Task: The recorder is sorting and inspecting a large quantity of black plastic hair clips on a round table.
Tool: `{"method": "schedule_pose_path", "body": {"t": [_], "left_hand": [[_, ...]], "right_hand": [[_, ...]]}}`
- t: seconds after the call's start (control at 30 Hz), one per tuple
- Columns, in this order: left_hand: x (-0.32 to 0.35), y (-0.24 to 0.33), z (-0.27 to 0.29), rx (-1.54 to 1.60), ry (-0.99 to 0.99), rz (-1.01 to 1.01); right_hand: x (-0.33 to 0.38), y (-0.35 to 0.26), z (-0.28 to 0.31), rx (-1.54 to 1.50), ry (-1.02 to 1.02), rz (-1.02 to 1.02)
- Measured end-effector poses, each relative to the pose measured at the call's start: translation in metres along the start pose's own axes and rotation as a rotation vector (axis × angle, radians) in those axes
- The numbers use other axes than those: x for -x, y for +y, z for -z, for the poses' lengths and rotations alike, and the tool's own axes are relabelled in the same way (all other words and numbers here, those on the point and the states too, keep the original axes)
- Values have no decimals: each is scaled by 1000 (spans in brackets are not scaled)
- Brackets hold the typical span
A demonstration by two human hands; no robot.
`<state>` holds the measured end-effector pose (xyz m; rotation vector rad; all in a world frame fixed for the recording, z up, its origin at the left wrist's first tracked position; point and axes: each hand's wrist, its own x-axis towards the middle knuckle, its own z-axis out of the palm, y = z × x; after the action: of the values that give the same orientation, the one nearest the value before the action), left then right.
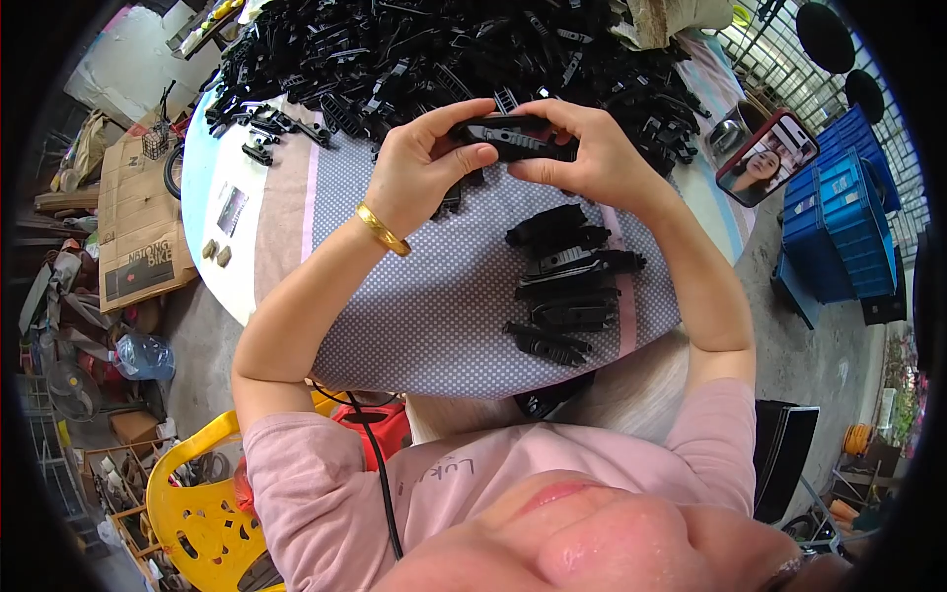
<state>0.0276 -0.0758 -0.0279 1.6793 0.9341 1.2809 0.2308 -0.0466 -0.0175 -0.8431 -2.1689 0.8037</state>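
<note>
Between both hands, above the table, is a long black plastic part (515,145) with a ridged grey strip along its middle. My left hand (424,163), below a gold bangle, pinches its left end between thumb and fingers. Its right end is gripped by my right hand (592,153), thumb underneath and fingers over the top. Just beyond my hands spreads a big heap of similar black plastic parts (385,59). Nearer to me, on the right of the dotted cloth, several more black parts (567,281) lie in a rough column.
A patterned cloth covers the round table (414,316). A phone (769,158) showing a person on its screen stands at the right edge, beside a metal cup (728,136). Blue crates (838,227) stand right of the table; a yellow chair (202,503) and cardboard (138,217) are at left.
</note>
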Motion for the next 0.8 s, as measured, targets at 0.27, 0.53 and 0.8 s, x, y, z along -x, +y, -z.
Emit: {"method": "schedule_pose_path", "body": {"t": [0.27,0.53,0.8], "left_hand": [[4,4,1,-227,-16,-114],[-1,6,4,-43,-100,8],[21,15,-21,-179,-518,-111]], "right_hand": [[5,-8,0,205,161,193],[4,-8,6,150,93,168],[-8,55,50,-48,418,23]]}}
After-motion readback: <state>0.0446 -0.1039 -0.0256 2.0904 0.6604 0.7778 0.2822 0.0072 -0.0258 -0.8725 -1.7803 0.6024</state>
